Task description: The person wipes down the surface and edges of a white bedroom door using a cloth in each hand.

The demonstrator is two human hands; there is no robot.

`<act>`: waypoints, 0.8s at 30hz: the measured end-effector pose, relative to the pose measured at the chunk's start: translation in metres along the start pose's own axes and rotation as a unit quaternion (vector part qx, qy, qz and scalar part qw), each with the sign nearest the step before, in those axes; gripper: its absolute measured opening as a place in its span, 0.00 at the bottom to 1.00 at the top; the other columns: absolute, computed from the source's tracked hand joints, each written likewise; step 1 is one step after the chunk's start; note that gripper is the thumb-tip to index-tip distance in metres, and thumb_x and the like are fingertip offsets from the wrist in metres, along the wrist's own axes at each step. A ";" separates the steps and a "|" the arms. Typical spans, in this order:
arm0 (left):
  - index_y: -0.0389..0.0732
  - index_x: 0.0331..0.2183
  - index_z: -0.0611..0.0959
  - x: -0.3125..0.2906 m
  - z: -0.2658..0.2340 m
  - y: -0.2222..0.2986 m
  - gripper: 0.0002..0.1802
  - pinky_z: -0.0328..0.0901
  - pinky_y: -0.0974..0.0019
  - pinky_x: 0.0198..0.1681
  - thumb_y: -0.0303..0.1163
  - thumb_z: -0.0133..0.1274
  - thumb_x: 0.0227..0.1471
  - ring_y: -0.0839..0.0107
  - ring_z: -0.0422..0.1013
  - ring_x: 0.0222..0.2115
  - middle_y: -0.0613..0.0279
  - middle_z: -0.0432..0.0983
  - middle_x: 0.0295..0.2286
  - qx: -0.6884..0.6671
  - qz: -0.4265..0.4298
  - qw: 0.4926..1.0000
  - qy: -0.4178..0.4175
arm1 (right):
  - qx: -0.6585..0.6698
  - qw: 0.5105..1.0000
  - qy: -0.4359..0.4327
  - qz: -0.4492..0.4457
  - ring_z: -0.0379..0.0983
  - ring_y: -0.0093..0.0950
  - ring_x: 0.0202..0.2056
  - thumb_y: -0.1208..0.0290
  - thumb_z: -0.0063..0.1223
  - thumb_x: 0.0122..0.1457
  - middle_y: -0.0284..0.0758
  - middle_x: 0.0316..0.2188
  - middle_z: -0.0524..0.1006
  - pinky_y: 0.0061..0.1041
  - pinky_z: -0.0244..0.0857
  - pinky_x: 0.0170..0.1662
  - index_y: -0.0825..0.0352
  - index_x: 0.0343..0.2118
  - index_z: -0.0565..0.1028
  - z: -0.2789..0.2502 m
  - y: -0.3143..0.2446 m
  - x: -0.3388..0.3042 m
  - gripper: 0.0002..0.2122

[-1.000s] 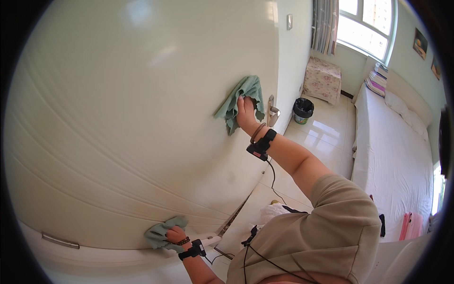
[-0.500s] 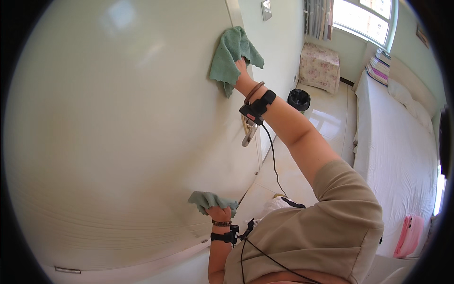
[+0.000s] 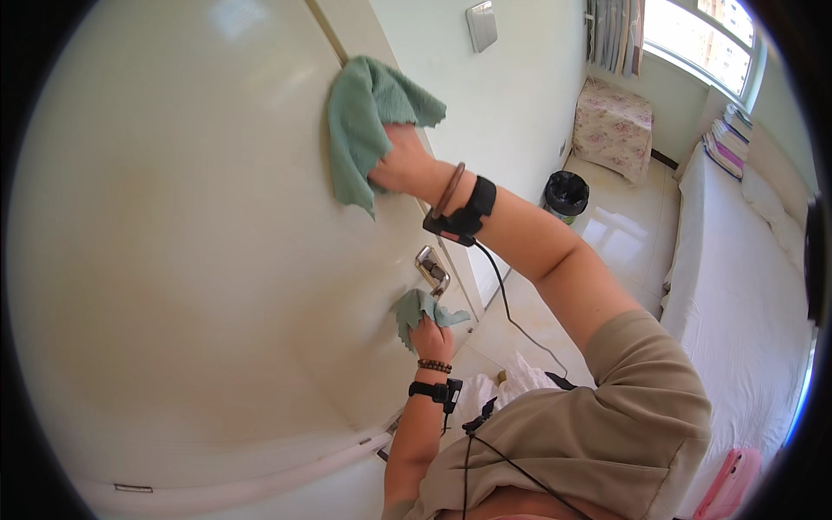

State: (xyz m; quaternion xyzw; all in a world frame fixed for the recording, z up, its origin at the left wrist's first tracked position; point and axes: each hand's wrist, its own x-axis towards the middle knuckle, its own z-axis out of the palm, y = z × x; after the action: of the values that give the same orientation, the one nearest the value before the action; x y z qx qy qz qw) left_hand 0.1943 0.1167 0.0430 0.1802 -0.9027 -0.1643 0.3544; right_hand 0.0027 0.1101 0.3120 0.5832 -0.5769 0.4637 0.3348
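My right hand (image 3: pixel 406 160) presses a green cloth (image 3: pixel 354 130) against a pale door (image 3: pixel 217 260), high up near its edge. Its fingers are closed on the cloth, partly tucked beneath it. Lower down, my left hand (image 3: pixel 432 340) grips a second, smaller-looking green cloth (image 3: pixel 418 305) just below the metal door handle (image 3: pixel 432 269). That cloth lies at or very near the door's surface. Each wrist carries a black strap with a small device; a cable runs from the right one.
A black-lined bin (image 3: pixel 566 194) stands on the tiled floor beyond the door. Farther back is a flower-patterned covered box (image 3: pixel 614 126) near the window. A bed with a white sheet (image 3: pixel 737 286) fills the right side. A switch plate (image 3: pixel 482 26) sits on the wall.
My right hand and its cloth have shifted left and slightly down across the door. My left hand has risen with its cloth, moving right toward the handle. The view has shifted too.
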 end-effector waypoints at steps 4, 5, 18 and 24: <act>0.36 0.31 0.70 0.021 -0.013 0.013 0.13 0.58 0.54 0.33 0.31 0.43 0.38 0.55 0.64 0.30 0.52 0.67 0.26 0.081 -0.011 0.995 -0.060 | 0.014 0.997 0.076 -0.012 0.61 0.43 0.36 0.68 0.42 0.43 0.43 0.32 0.68 0.38 0.52 0.40 0.64 0.31 0.69 -0.001 0.005 -0.010 0.11; 0.36 0.30 0.70 0.025 -0.013 0.018 0.13 0.58 0.55 0.33 0.31 0.43 0.38 0.55 0.64 0.30 0.53 0.67 0.26 0.081 -0.010 0.995 -0.056 | -0.001 0.997 0.079 -0.016 0.58 0.44 0.42 0.68 0.42 0.44 0.44 0.39 0.66 0.39 0.50 0.46 0.64 0.37 0.68 0.005 0.002 -0.037 0.15; 0.37 0.22 0.71 0.052 -0.004 0.041 0.10 0.61 0.55 0.28 0.34 0.41 0.41 0.58 0.65 0.26 0.55 0.68 0.24 0.187 -0.124 0.974 -0.042 | -0.038 0.983 0.041 -0.174 0.63 0.40 0.15 0.67 0.41 0.41 0.42 0.14 0.68 0.35 0.57 0.18 0.68 0.14 0.68 -0.062 0.052 0.140 0.10; 0.39 0.13 0.70 0.056 0.005 0.044 0.13 0.58 0.57 0.22 0.34 0.41 0.41 0.59 0.64 0.20 0.59 0.67 0.15 0.250 -0.201 0.945 0.072 | 0.026 0.993 -0.024 -0.112 0.62 0.43 0.30 0.63 0.40 0.45 0.41 0.21 0.68 0.40 0.50 0.36 0.68 0.20 0.68 -0.020 0.045 0.072 0.11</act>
State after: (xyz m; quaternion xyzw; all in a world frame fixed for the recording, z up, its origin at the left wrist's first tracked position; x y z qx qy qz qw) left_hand 0.1434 0.1313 0.0907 0.4515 -0.8322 0.0119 0.3218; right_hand -0.0517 0.0979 0.3788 0.6637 -0.5032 0.4241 0.3555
